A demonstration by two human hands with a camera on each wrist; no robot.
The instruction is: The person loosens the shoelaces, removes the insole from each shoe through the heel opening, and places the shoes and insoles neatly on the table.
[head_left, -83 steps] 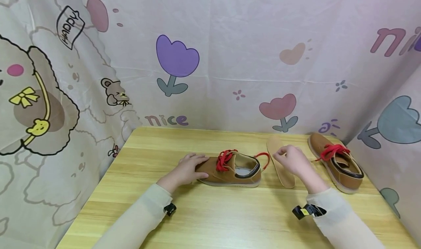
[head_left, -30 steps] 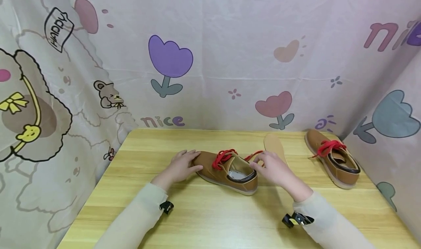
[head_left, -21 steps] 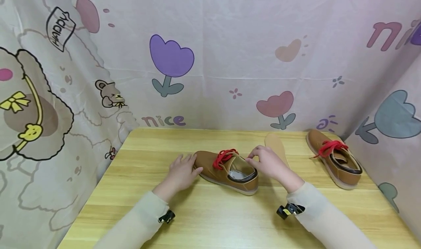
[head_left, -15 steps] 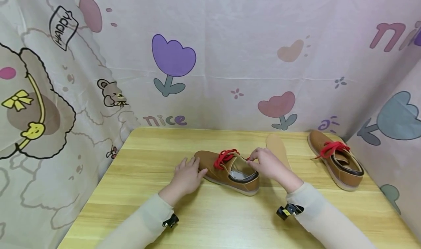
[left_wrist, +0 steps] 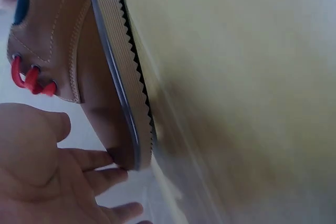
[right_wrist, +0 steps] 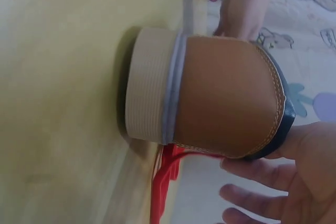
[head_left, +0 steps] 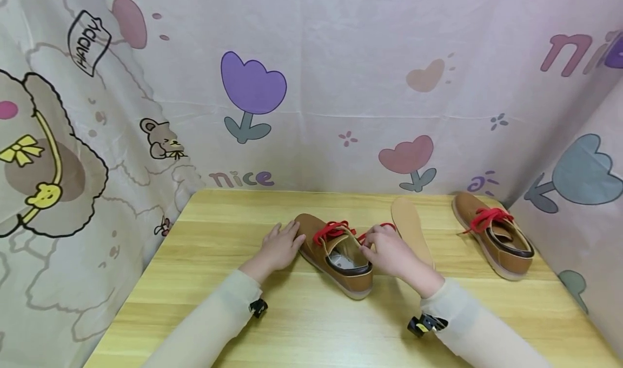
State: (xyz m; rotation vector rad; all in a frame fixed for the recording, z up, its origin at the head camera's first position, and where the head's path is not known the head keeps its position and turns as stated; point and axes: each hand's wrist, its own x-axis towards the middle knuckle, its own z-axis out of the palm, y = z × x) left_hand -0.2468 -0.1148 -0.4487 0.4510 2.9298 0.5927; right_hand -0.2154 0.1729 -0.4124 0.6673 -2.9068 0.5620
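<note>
Shoe (head_left: 336, 257) rests on the bench (head_left: 302, 325), left of the insole (head_left: 411, 227). It is probably light, with a stiff sole (right_wrist: 149, 85), pliant leathery upper (right_wrist: 226, 95) and little that could break. The left hand (head_left: 278, 249) touches the toe (head_left: 306, 227), fingers apart; the right hand (head_left: 393, 252) pinches the collar (head_left: 349, 271) between thumb and fingers, likely the surest hold, since the smooth toe might slip.

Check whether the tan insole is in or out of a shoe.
Out: the tan insole lies on the table, in the gap between the middle shoe and the far-right shoe.
</note>
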